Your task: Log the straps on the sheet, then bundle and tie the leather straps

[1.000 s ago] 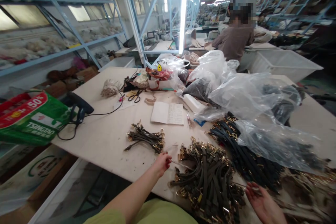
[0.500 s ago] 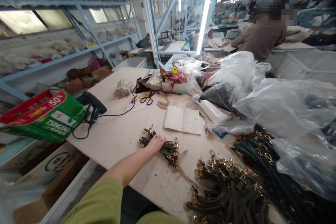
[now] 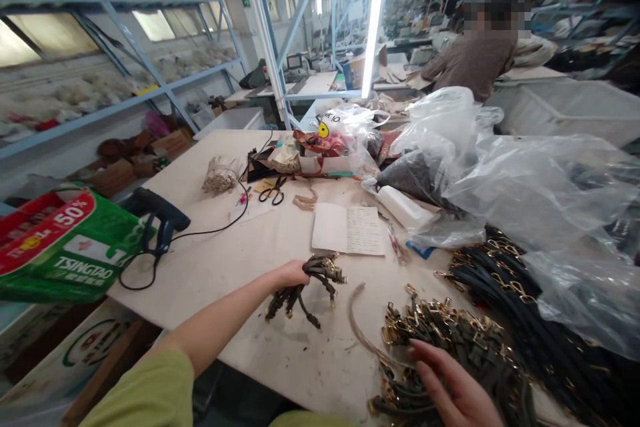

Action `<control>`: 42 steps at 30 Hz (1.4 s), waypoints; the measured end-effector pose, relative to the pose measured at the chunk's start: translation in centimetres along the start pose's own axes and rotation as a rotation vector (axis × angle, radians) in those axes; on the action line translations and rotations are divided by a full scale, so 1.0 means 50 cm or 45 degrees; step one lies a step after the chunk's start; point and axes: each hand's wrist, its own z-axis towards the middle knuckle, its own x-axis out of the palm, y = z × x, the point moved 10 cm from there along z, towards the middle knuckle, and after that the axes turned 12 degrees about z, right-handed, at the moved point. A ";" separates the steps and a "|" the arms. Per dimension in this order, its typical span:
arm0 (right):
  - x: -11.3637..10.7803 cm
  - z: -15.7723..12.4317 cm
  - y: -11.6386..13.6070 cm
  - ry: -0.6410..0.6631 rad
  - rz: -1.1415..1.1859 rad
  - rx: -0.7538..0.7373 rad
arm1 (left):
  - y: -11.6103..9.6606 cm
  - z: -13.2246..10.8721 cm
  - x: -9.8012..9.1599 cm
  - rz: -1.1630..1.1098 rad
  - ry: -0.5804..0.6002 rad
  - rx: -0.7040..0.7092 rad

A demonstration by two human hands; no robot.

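My left hand point(image 3: 294, 273) is closed around a bunch of short dark olive straps point(image 3: 325, 271) with gold metal fittings. The bunch is held above the tabletop, its ends hanging out on both sides of my fist. At the lower right, my right hand point(image 3: 445, 380) is over a large pile of similar straps point(image 3: 465, 330) with gold clasps, fingers extended and nothing gripped. Whether it touches the pile I cannot tell. A thin pale brown strip point(image 3: 357, 320) curves across the table between the bunch and the pile.
An open notebook point(image 3: 370, 230), black scissors point(image 3: 271, 192) and a white bottle point(image 3: 407, 207) lie farther back. Black straps point(image 3: 505, 293) and clear plastic bags point(image 3: 540, 187) fill the right. A heat gun point(image 3: 163, 210) stands by a green bag point(image 3: 75, 253) on the left. A person point(image 3: 470, 63) works behind.
My left hand has gripped the small bunch of straps and lifted it off the table. My right hand has come into view over the large pile. The view has shifted slightly.
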 end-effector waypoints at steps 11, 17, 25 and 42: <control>0.266 0.028 0.113 0.620 0.151 -0.017 | -0.278 -0.238 0.058 -1.586 0.314 0.208; 0.210 -0.006 0.084 0.435 0.585 0.302 | -0.417 -0.283 0.137 -1.653 0.468 0.286; 0.090 -0.037 0.080 0.317 0.830 0.424 | -0.491 -0.294 0.196 -1.724 0.372 0.186; 0.081 -0.079 0.083 0.299 0.846 0.221 | -0.458 -0.294 0.221 -1.896 -0.024 -0.093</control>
